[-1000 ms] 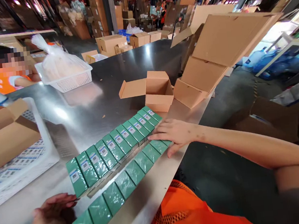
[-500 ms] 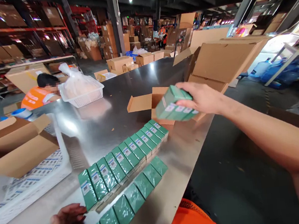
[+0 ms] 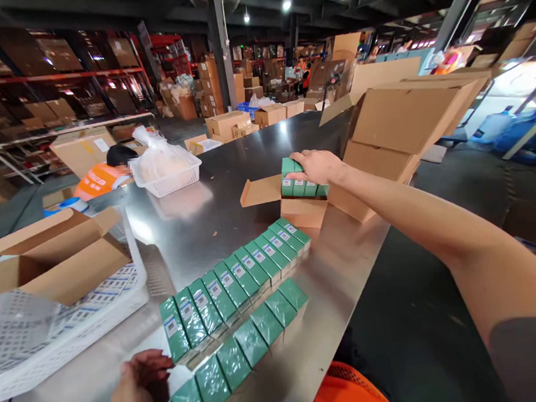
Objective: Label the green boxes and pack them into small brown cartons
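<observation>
My right hand (image 3: 318,165) is closed over a block of several small green boxes (image 3: 299,188), their white labels facing me. The block sits in the mouth of a small open carton (image 3: 304,211); how deep it reaches is hidden by the front wall. On the metal table a long row of labelled green boxes (image 3: 235,274) stands side by side. Nearer me runs a second row of plain-topped green boxes (image 3: 233,364). My left hand (image 3: 137,391) is open at the near end of the labelled row, fingertips by the last box; contact is unclear.
At left, a white basket (image 3: 138,293) holds an open carton (image 3: 66,262) and printed label sheets. Farther back stands a white basket (image 3: 173,181) with a plastic bag. Large cartons (image 3: 406,117) stand at right. A person in an orange vest (image 3: 98,179) is beyond the table.
My right hand has carried the green boxes left and down into the small carton's opening. My left hand stays by the near end of the row. The view has shifted slightly.
</observation>
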Available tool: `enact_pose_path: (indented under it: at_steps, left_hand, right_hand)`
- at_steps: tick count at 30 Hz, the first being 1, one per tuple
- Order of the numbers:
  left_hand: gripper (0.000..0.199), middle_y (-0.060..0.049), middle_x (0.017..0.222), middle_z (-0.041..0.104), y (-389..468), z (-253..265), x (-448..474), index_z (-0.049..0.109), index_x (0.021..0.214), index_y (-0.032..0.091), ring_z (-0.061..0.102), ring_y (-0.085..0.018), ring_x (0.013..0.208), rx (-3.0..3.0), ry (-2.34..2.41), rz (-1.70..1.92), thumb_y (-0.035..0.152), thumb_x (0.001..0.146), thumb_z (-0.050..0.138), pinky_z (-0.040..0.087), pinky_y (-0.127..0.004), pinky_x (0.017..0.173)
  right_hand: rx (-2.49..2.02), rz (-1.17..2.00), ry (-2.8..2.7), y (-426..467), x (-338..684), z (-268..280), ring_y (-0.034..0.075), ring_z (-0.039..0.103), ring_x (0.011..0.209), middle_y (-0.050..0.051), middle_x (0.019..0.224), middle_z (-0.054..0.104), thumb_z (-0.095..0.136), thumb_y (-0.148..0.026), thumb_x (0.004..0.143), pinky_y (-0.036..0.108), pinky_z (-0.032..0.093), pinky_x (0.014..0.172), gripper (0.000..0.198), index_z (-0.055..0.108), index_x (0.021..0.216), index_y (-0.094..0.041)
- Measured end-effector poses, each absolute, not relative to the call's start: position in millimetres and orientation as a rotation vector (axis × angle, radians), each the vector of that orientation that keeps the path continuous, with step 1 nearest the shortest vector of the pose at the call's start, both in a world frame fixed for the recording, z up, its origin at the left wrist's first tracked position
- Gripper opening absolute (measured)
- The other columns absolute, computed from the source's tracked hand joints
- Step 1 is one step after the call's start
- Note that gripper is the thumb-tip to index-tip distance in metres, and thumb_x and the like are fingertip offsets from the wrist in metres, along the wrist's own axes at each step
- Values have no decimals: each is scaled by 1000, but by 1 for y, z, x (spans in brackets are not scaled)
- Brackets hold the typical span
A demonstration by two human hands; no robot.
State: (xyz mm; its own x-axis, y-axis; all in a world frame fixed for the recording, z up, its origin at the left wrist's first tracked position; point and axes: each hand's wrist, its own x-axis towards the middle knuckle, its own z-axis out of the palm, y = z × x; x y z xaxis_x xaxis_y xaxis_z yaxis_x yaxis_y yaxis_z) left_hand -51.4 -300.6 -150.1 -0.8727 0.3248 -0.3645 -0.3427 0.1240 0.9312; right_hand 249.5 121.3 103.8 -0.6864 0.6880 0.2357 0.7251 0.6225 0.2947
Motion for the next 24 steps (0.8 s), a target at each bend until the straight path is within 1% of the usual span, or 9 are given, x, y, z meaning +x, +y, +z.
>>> enact_pose_path:
  at_steps: [2,5,10,13,16,18,19,22,24]
  left_hand:
    - [57,-3,55,64,-300,-146,-51,61,64,22,56,-21,54,-16,1938,1781,76,66,46,44,-32,53]
    - [60,-4,52,63,-298,-133,-47,61,61,21,56,-21,54,12,1904,1765,81,55,52,43,-32,52]
    - [64,-5,48,63,-295,-112,-37,59,57,21,56,-21,52,4,1895,1740,84,46,56,40,-31,51]
    - [65,-5,50,63,-295,-114,-36,59,58,21,56,-21,54,-8,1928,1741,85,46,53,40,-31,52]
    - [65,-4,52,63,-298,-119,-39,60,61,21,57,-21,55,29,1940,1741,85,52,52,42,-31,52]
    - [66,-3,53,64,-299,-121,-39,61,62,21,57,-20,55,73,1930,1721,86,50,56,44,-30,52]
    - [67,-3,54,65,-300,-120,-39,62,62,20,58,-20,55,92,1921,1705,86,48,58,45,-30,52]
    - [67,-4,53,65,-302,-110,-33,62,61,21,60,-20,54,107,1912,1697,86,46,60,47,-31,50]
    - [64,-3,51,63,-307,-99,-32,62,63,21,59,-21,52,142,1963,1686,85,54,59,48,-31,48]
  right_hand:
    - [-1203,-509,-2761,120,246,104,36,62,108,20,123,62,32,-70,94,42,49,83,71,44,140,-17]
    - [-1225,-348,-2785,122,243,97,37,61,113,20,129,61,35,-71,93,44,49,87,72,44,141,-19]
    - [-1257,-162,-2818,122,247,58,34,63,113,18,126,64,35,-71,94,41,49,90,70,48,137,-18]
    - [-1253,-57,-2852,118,253,32,31,64,111,15,125,65,33,-72,93,40,50,91,70,53,132,-18]
    - [-1198,18,-2901,120,257,18,31,60,118,15,134,60,51,-78,82,38,49,96,84,48,138,-16]
    - [-1163,42,-2931,127,258,15,31,57,122,16,139,56,66,-73,74,38,47,100,94,42,144,-15]
    - [-1153,50,-2944,130,258,14,31,57,123,16,139,56,70,-68,73,37,47,100,94,41,145,-15]
    - [-1157,57,-2962,140,257,14,31,59,120,16,137,58,73,-55,75,38,47,98,84,43,143,-15]
    - [-1174,53,-2953,141,256,14,33,59,118,17,136,58,73,-51,76,40,47,98,80,45,142,-15]
